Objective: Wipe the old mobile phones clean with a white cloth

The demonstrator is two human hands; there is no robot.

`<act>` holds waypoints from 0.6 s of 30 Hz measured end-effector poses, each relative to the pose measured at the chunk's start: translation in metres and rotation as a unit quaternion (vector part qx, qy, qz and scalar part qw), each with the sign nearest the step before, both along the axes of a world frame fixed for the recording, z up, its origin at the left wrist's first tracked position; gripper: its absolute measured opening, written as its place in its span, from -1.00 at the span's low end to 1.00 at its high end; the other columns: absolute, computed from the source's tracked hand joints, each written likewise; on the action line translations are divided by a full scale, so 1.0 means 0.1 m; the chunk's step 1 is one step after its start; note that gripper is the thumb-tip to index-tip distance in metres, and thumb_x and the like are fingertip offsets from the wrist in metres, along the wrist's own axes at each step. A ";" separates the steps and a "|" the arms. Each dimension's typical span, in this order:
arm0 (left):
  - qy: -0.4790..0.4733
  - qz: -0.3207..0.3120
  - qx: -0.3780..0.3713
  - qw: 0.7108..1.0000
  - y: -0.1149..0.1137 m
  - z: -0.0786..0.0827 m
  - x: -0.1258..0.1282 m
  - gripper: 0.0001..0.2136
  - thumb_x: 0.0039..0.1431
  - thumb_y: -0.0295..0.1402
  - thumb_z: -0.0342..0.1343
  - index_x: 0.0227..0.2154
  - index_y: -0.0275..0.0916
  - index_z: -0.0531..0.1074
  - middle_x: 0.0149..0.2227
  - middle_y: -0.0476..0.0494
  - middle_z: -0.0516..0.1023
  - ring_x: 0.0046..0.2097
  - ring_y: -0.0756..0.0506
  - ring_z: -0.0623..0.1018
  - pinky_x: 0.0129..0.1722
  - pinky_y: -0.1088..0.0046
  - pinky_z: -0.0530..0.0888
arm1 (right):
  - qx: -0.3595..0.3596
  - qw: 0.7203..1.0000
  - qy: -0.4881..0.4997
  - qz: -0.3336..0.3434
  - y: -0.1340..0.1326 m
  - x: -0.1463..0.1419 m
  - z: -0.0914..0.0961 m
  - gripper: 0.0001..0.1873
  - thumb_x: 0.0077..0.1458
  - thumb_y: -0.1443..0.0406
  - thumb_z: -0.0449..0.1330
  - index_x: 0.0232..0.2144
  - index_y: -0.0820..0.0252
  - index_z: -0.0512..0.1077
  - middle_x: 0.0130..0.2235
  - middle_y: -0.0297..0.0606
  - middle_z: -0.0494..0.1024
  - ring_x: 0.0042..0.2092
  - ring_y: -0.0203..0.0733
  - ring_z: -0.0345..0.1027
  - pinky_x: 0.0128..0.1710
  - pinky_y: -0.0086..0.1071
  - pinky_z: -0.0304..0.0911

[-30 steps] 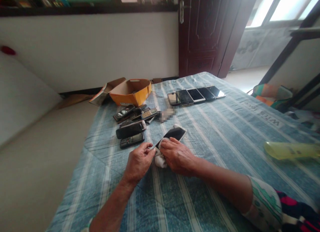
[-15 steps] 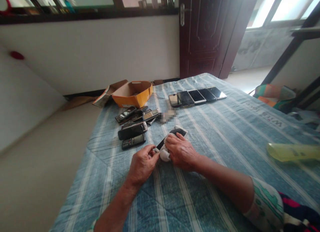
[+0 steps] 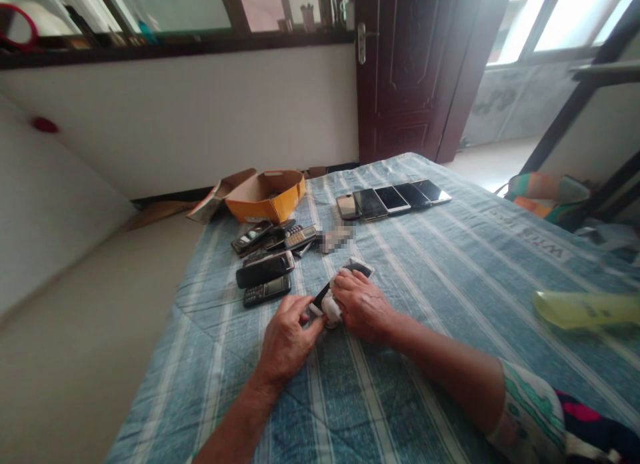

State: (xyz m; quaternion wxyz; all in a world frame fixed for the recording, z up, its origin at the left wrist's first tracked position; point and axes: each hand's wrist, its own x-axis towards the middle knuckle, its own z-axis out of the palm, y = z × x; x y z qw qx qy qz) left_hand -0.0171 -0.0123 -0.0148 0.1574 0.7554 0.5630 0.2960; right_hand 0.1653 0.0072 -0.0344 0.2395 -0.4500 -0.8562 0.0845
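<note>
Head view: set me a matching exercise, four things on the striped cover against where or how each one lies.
Things:
1. white cloth
2. five smartphones
3. orange cardboard box
4. keypad phones

Places or states:
A. open, at the far left corner of the striped cover
B. side by side in a row, near the far edge
C. loosely heaped just in front of the box
D. bunched under the right hand, on the smartphone that the left hand pinches

Pairs: 1-D, 2-B, 3-A, 4-C.
</note>
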 end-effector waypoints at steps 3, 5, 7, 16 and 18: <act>0.004 -0.008 -0.010 1.000 -0.03 0.02 0.03 -0.68 -0.03 -0.23 0.21 -0.17 -0.19 0.47 -0.20 -0.13 0.50 -0.35 -0.08 0.53 -0.31 0.39 0.53 | 0.003 0.999 -0.006 -0.036 0.03 0.04 -0.01 -0.87 0.13 0.40 0.10 -0.26 0.24 0.42 -0.12 -0.12 0.44 0.07 -0.03 0.18 0.14 -0.15 0.06; 0.012 -0.014 -0.010 1.000 -0.05 0.02 0.05 -0.66 -0.05 -0.23 0.22 -0.17 -0.19 0.45 -0.18 -0.14 0.49 -0.32 -0.09 0.53 -0.31 0.39 0.53 | 0.013 1.000 -0.009 -0.019 -0.01 0.00 -0.03 -0.83 0.13 0.41 0.08 -0.22 0.26 0.41 -0.10 -0.10 0.43 0.09 -0.02 0.16 0.16 -0.15 0.06; 0.029 -0.021 -0.006 0.999 -0.06 0.03 0.06 -0.72 -0.03 -0.29 0.19 -0.20 -0.19 0.44 -0.20 -0.14 0.48 -0.28 -0.11 0.53 -0.29 0.39 0.52 | 0.026 0.999 -0.008 0.018 -0.07 -0.06 -0.06 -0.78 0.15 0.41 0.06 -0.15 0.26 0.40 -0.07 -0.08 0.42 0.13 -0.02 0.14 0.18 -0.15 0.04; 0.057 -0.035 -0.011 0.998 -0.05 0.00 0.06 -0.70 0.04 -0.23 0.16 -0.17 -0.25 0.43 -0.17 -0.19 0.47 -0.20 -0.16 0.53 -0.21 0.31 0.52 | -0.016 1.000 -0.019 -0.020 0.08 0.09 0.00 -0.79 0.20 0.41 0.03 -0.15 0.21 0.41 -0.04 -0.13 0.44 0.16 -0.05 0.13 0.23 -0.06 -0.07; 0.052 -0.032 0.001 0.998 -0.05 -0.02 0.05 -0.66 0.04 -0.21 0.18 -0.14 -0.24 0.42 -0.15 -0.20 0.47 -0.18 -0.17 0.54 -0.20 0.31 0.52 | -0.030 0.997 -0.025 -0.073 0.14 0.15 0.01 -0.76 0.23 0.39 0.00 -0.12 0.25 0.41 0.00 -0.09 0.42 0.20 -0.03 0.09 0.25 -0.06 -0.11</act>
